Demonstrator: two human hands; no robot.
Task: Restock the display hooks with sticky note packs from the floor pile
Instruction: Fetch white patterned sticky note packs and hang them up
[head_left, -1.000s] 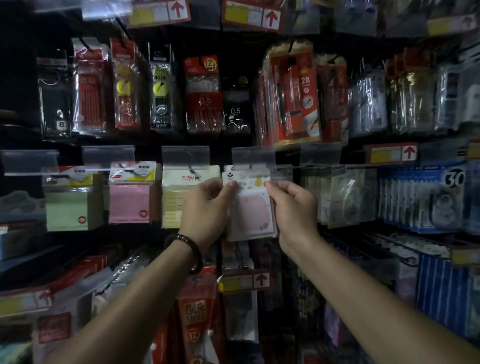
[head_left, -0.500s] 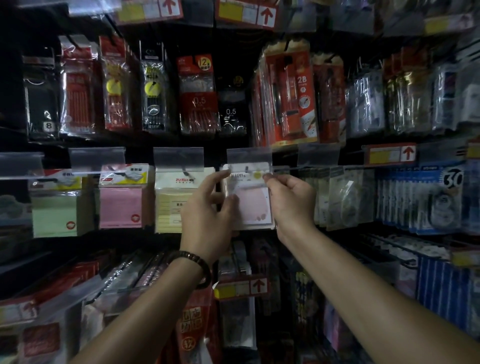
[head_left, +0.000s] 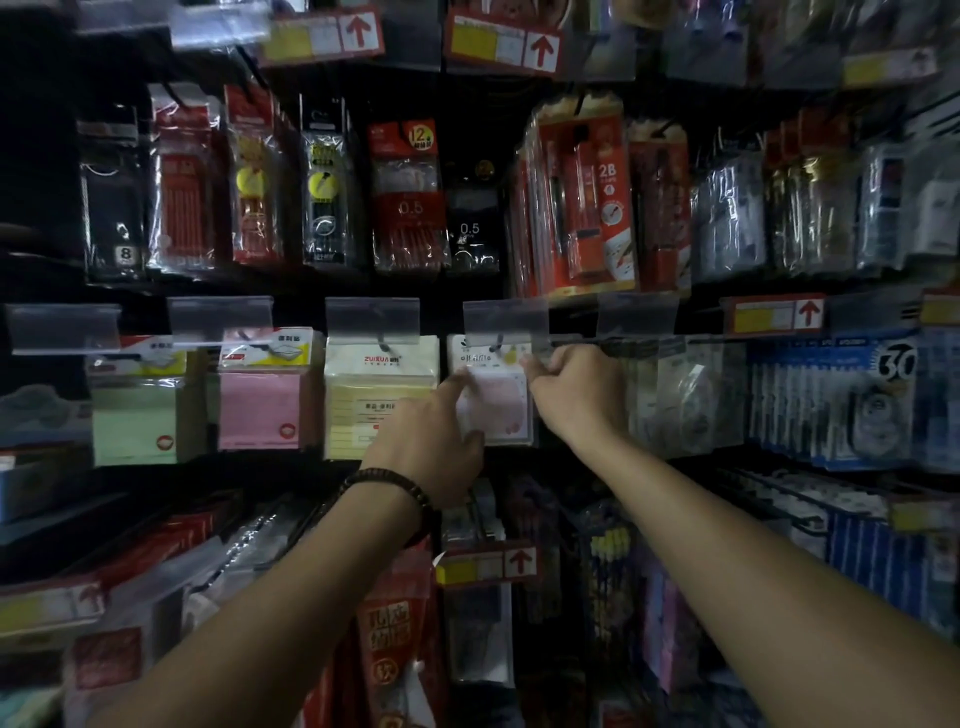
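Pinching pink pack (head_left: 497, 410), right hand (head_left: 576, 391) (left hand (head_left: 430, 448) presses it).

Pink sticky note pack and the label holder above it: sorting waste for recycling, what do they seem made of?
The pink sticky note pack looks like paper in glossy clear film, given its sheen. The label holder seems rigid translucent plastic; the hook shows through.

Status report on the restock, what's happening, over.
Hands: right hand pinches white-and-pink sticky note pack at its top corner; left hand forefinger presses its front. Pack's header looks threaded on the metal hook. Clear plastic label holder overhangs the hook.
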